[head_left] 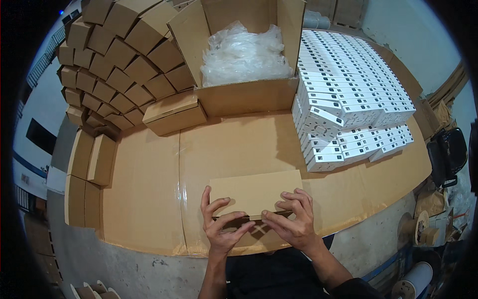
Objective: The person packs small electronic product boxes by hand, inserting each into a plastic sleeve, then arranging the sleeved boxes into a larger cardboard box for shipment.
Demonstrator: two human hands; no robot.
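A plain brown cardboard box [255, 192] lies in front of me near the table's front edge, its broad face up. My left hand [222, 224] is closed on the box's near left part, fingers over the top and thumb at the front edge. At the near right part, my right hand [294, 217] grips the same box, thumb and forefinger pinching close to the middle of the front edge, by a small flap. The box's contents, if any, are hidden.
An open carton [244, 97] of clear plastic bags stands at the back. Brown boxes [119, 55] are piled at the back left, with one box [174, 113] beside the carton and others [102, 159] at the left edge. White printed boxes [356, 94] are stacked at the right on the cardboard-covered table [144, 199].
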